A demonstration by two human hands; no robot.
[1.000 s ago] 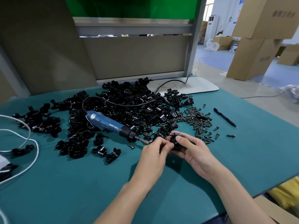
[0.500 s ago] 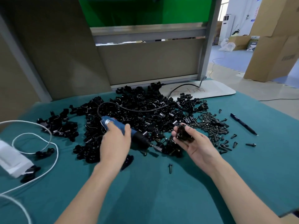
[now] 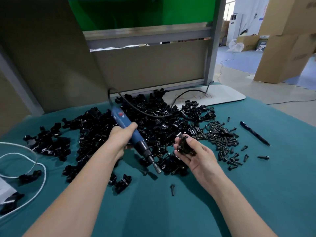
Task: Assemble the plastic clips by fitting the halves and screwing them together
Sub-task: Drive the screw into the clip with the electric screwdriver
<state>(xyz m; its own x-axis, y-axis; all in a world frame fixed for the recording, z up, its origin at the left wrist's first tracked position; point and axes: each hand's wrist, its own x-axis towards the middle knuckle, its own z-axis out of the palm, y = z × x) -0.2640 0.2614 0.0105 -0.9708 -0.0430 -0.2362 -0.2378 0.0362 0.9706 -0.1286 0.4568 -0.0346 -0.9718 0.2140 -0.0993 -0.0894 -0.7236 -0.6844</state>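
My left hand [image 3: 122, 136] grips the blue electric screwdriver [image 3: 123, 119], lifted off the table with its bit [image 3: 157, 169] pointing down and to the right. My right hand [image 3: 196, 156] lies palm up and holds a black plastic clip [image 3: 183, 145] between thumb and fingers, a short way right of the bit. A large heap of black clip halves [image 3: 150, 120] covers the middle of the green table [image 3: 171, 216]. A pile of dark screws [image 3: 220, 134] lies to the right of my right hand. One loose screw [image 3: 172, 189] lies near the front.
A black pen [image 3: 254, 133] lies at the right. White cord [image 3: 25, 168] loops at the left edge. The screwdriver's black cable [image 3: 142, 110] arcs over the heap toward a white board [image 3: 213, 97] at the back. A grey partition stands behind; cardboard boxes [image 3: 283, 40] stand far right.
My left hand left the clip, reached left to the screwdriver, gripped it and lifted it off the table with its bit swinging toward the clip. The right hand turned palm up with the clip.
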